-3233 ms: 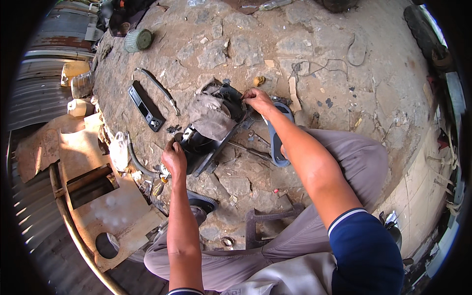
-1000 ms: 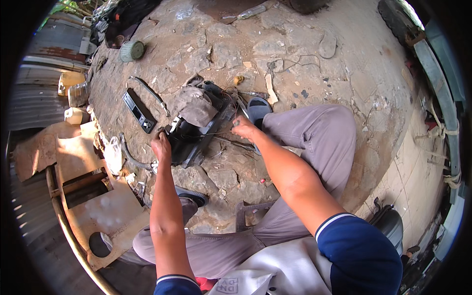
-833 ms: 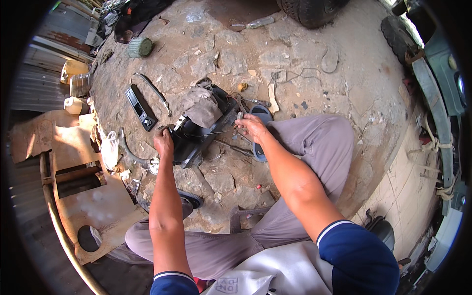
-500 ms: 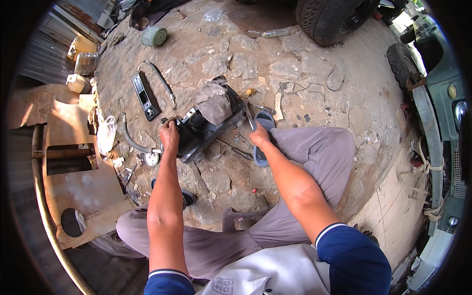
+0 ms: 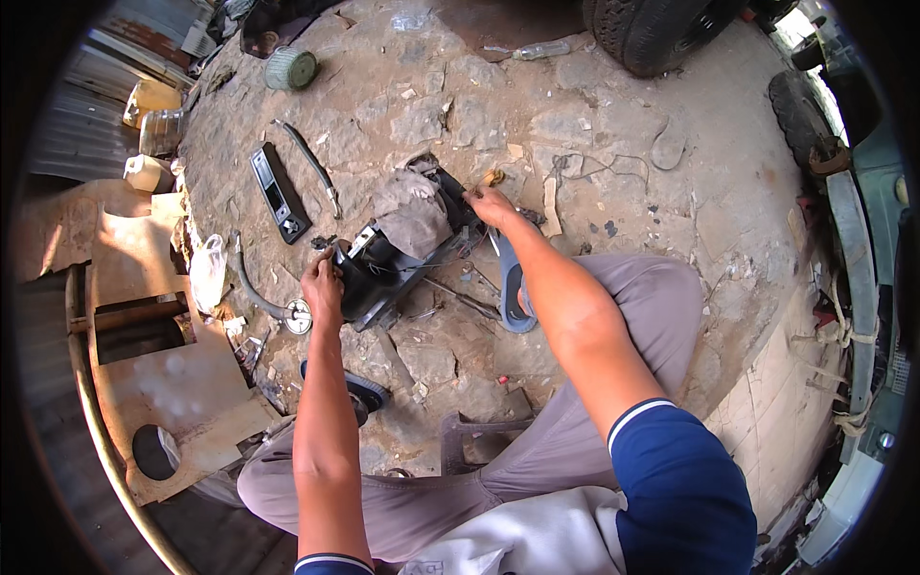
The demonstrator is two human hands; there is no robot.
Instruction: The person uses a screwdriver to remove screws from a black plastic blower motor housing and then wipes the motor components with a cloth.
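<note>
A black plastic housing (image 5: pixel 369 287), seemingly a vehicle part, lies slantwise on the ground before me. A grey rag (image 5: pixel 412 211) covers its middle. At the near left end, my left hand (image 5: pixel 323 285) is closed on the housing's edge. My right hand (image 5: pixel 490 206) is at the far right end, fingers bent together against the housing. Whatever it grips is hidden behind the fingers. A small yellow-orange object (image 5: pixel 493 178) lies just beyond that hand. Between my feet and the housing lies a thin dark tool (image 5: pixel 465 300).
A long black panel (image 5: pixel 279 195) and a short hose (image 5: pixel 309 165) lie beyond my left hand. A round gauge (image 5: pixel 299 314) with a hose sits left of the housing. Rusty sheet metal (image 5: pixel 182 383) stands at left; a tyre (image 5: pixel 661 34) is at the far right. A blue sandal (image 5: pixel 515 287) is on my foot.
My right hand has moved forward and slightly left, from beside the sandal to the housing's far end. My left hand stays at the near end, its grip slightly shifted.
</note>
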